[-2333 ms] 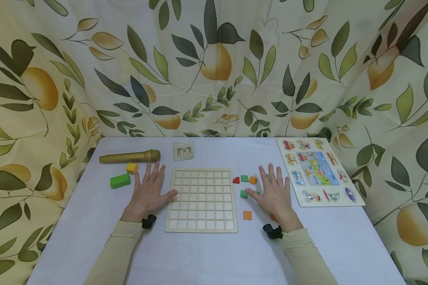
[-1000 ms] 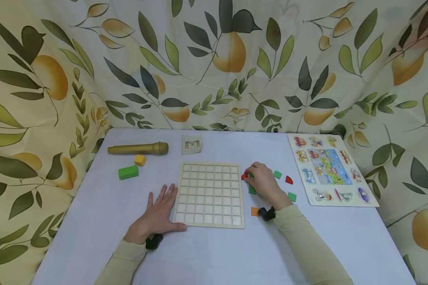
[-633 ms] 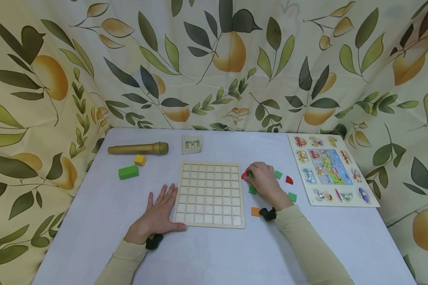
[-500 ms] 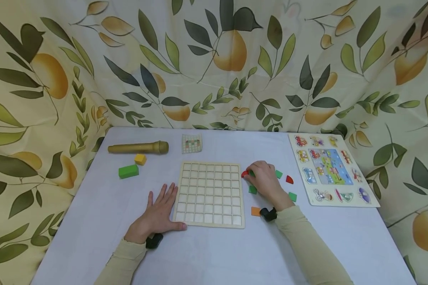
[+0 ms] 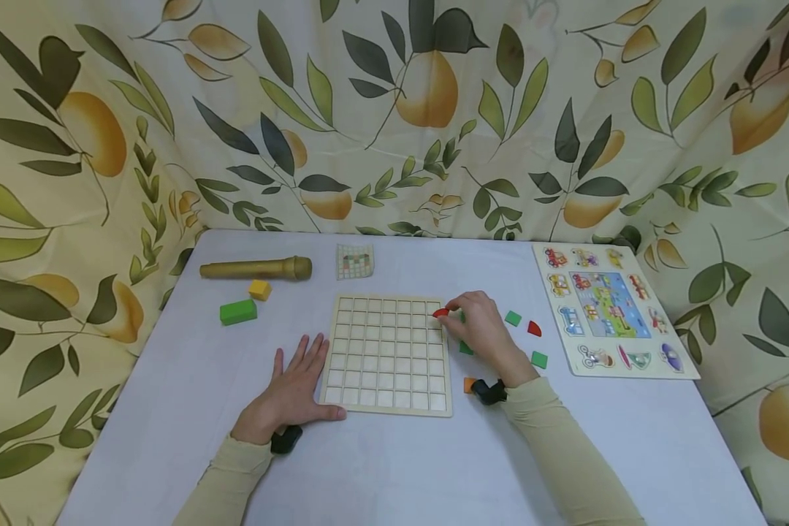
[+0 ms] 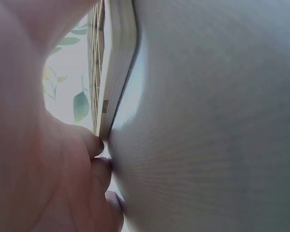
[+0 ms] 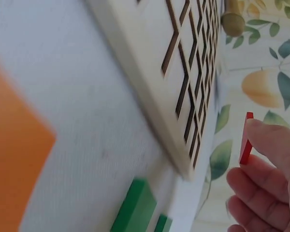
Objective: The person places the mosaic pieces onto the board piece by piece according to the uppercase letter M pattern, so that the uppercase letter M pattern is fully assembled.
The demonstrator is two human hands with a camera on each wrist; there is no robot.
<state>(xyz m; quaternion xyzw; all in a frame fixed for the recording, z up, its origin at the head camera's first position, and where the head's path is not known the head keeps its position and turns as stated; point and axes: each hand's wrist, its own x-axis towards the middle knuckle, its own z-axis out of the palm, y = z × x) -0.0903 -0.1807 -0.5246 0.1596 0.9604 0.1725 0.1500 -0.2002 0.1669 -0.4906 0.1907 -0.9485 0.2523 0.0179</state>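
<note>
Red tile (image 5: 440, 313), a thin piece with one curved edge, sits pinched between the thumb and fingertips of the right hand (image 5: 483, 332), lifted just above the far right corner of the grid board (image 5: 387, 353). The right wrist view shows it held by its edges (image 7: 246, 137), clear of the board's frame. It looks light, stiff and smooth, probably painted wood, so an edge pinch like this one seems the sensible hold; a flat press would likely let it slide.

The grid board is a shallow wooden tray of square cells, and every cell visible is unfilled. The left hand (image 5: 291, 394) lies flat and relaxed on the table at the board's near left corner, fingers straight, thumb touching the frame (image 6: 117, 72).

Right of the board lie loose tiles: green ones (image 5: 513, 318) (image 5: 538, 359), another red one (image 5: 533, 329) and an orange one (image 5: 469, 384) near the wrist. Farther right rests a picture puzzle board (image 5: 608, 310). Left of the grid board stand a green block (image 5: 238, 312) and a yellow cube (image 5: 259, 289), with a wooden cylinder (image 5: 256, 269) and a small pattern card (image 5: 355, 261) beyond.
</note>
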